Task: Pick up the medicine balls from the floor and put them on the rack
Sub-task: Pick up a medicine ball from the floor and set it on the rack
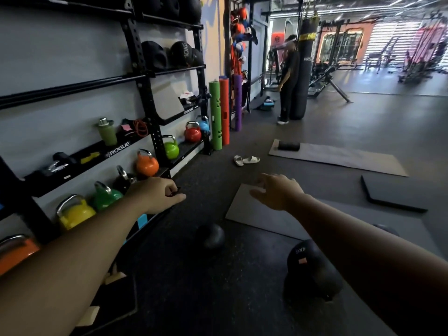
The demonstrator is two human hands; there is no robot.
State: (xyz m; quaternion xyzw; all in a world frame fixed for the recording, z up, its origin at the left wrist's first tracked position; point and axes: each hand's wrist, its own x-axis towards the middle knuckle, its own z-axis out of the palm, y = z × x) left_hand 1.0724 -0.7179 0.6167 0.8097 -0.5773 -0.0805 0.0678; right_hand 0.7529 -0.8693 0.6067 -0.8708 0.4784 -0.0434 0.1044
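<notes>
black rubber medicine balls lie on the floor: one (210, 235) ahead between the arms, a larger one (312, 270) under the right forearm. both hands are empty, the left hand (157, 194) loosely curled, the right hand (276, 190) spread wide. the rack (143, 76) stands to the left. risk: a round ball could roll off under a one-handed grab, or a foot could catch the grey mat (247, 209) edge.

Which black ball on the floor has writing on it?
The big black medicine ball under the right arm; it shows white marks and a red patch. The smaller black medicine ball nearer the rack looks plain.
</notes>
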